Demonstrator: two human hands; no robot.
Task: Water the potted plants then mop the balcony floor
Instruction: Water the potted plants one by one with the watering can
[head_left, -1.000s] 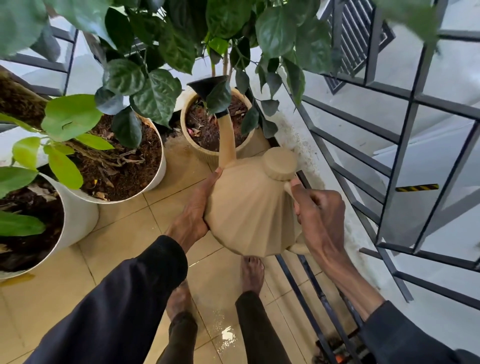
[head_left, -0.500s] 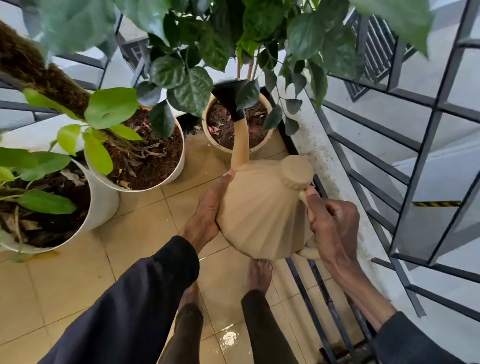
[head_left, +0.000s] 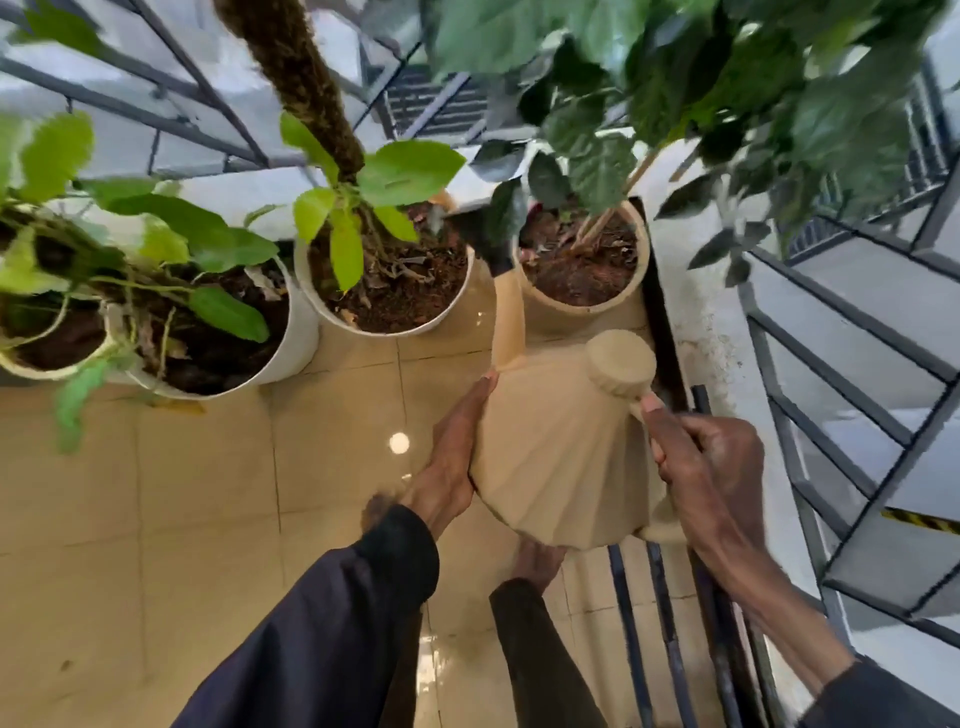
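Head view: we see the tiled floor, with potted plants across the upper frame. Lower centre, our watering can points its spout between the white pot and the beige pot. Our left hand lies flat against its side, fingers together; our right hand curls round the handle.

I look down on a balcony floor of glossy beige tiles with thin grout lines; a small round glint of light sits on one tile, and a wet sheen shows nearer to me. On my right a white kerb, stained and speckled, runs along the floor's edge. A dark metal railing with slanted bars stands beside it, and more such bars cross ahead on my left. Beyond them lie pale grey surfaces, a dark slatted grille and a yellow-and-black striped strip; the daylight is soft and even
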